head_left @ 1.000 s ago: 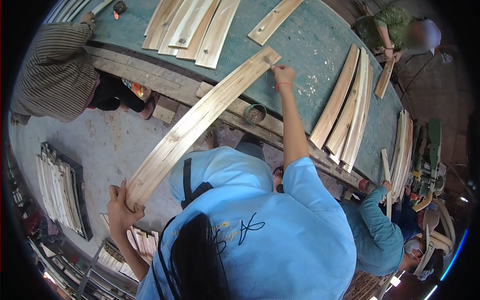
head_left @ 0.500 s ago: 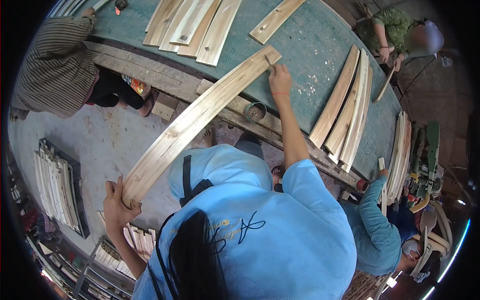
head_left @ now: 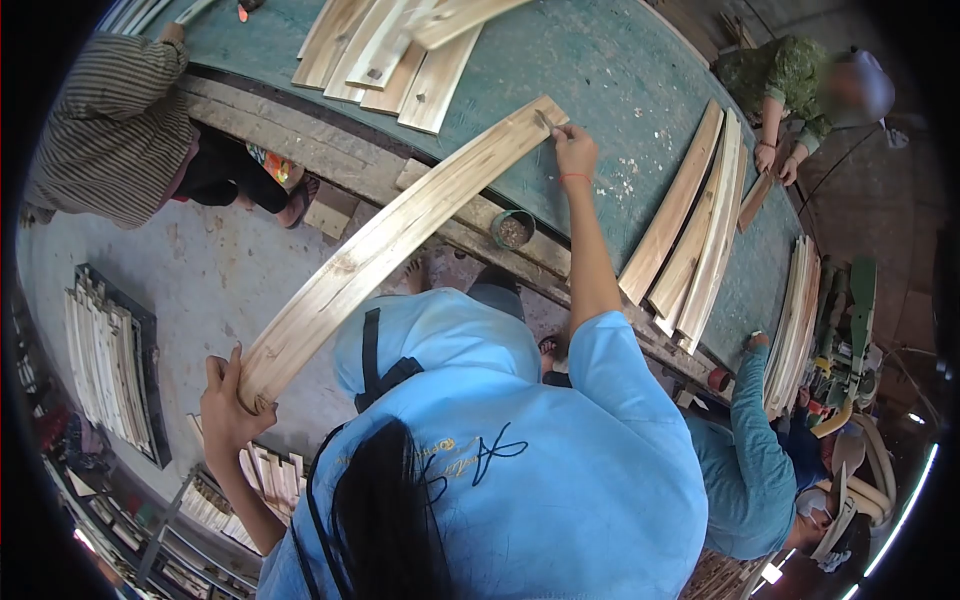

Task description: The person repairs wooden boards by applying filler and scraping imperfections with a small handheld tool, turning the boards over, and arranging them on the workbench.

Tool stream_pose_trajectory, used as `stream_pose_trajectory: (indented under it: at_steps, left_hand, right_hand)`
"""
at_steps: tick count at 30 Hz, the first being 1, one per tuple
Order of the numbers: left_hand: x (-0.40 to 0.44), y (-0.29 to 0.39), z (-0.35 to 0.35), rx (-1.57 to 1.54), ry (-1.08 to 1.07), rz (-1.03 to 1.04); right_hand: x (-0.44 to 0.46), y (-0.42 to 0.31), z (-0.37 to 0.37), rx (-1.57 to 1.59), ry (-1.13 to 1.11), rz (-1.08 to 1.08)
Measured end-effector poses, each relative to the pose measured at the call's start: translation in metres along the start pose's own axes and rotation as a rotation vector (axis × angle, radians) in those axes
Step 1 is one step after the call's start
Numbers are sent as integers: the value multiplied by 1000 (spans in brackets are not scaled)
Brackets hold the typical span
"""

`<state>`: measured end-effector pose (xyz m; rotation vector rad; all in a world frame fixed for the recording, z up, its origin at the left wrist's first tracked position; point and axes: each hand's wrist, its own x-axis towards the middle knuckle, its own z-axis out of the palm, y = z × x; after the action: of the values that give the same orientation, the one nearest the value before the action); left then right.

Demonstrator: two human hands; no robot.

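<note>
Far left: dark tray (head_left: pixel 148 360) on the floor, packed with pale wood strips (head_left: pixel 103 365), lying roughly side by side; below it a metal rack (head_left: pixel 160 532) also carries pale pieces, count unclear. Left hand (head_left: pixel 232 405) grips the near end of the long curved board (head_left: pixel 400 240), which runs diagonally over the floor, far end above the green benchtop (head_left: pixel 600 85); can't tell if it touches the bench. Loose boards (head_left: pixel 415 90) overlap on the bench beyond it. Mid-frame, at the bench's near edge: green cup (head_left: pixel 496 228), upright, with brownish grainy stuff in it, fill level hard to read. Right hand (head_left: pixel 575 155) is just right of that, fingers closed on a thin tool (head_left: pixel 545 121) at the board's far end; tool tip too small to make out. Further right, more curved boards (head_left: pixel 672 210) fan out on the bench, then a small red cup (head_left: pixel 718 379) by the edge, contents can't be seen
</note>
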<state>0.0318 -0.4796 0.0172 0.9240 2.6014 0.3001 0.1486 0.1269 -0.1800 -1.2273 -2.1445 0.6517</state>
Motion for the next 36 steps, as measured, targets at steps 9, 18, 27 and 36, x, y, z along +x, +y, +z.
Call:
stream_pose_trajectory:
  at_steps: [9, 18, 27, 36]
  left_hand:
    - [1, -12, 17, 32, 17, 23]
    - [50, -6, 44, 38, 14, 142]
    - [162, 63, 62, 155, 48, 231]
    - [185, 177, 99, 84, 351, 665]
  right_hand:
    - [-11, -12, -4, -22, 138, -79]
    - [-67, -29, -93, 323, -35, 194]
    - [-112, -89, -139, -398, -648, -590]
    - [-96, -91, -106, -404, -778, -731]
